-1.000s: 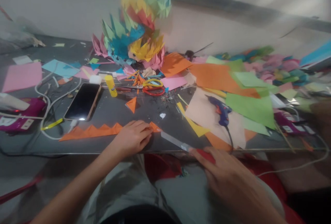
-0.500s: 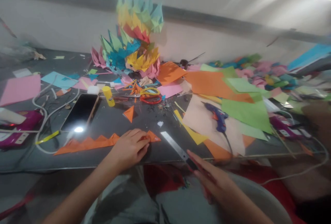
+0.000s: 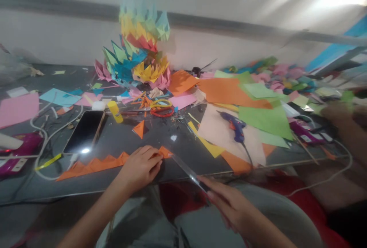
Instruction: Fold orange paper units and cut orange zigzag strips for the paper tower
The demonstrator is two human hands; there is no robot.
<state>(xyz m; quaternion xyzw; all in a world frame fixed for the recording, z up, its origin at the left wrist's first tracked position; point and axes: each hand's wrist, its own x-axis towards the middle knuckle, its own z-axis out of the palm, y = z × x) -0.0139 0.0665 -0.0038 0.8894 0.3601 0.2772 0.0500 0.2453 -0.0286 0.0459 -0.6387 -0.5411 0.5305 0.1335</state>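
Note:
An orange strip of folded paper triangles (image 3: 94, 166) lies along the table's front edge. My left hand (image 3: 143, 164) bends over its right part, fingers closed and pressing it down, with an orange tip (image 3: 165, 152) sticking out past the fingertips. Gripped by its dark handle in my right hand (image 3: 229, 202) is a cutter knife (image 3: 185, 168) with a long flat blade. The blade's end meets the orange tip; whether it is over or under the paper I cannot tell. A loose orange triangle (image 3: 139, 129) rests behind my left hand.
A phone (image 3: 85, 131), yellow glue stick (image 3: 115, 112) and scissors (image 3: 161, 106) lie behind. Right of centre is a blue glue gun (image 3: 234, 126) on paper sheets. Folded-paper crowns (image 3: 143, 57) stand at the back. Another person's blurred arm (image 3: 344, 120) shows at right.
The knife has moved left and its blade has turned more edge-on, its end now at the orange tip. My left hand stays on the strip. The view has shifted slightly.

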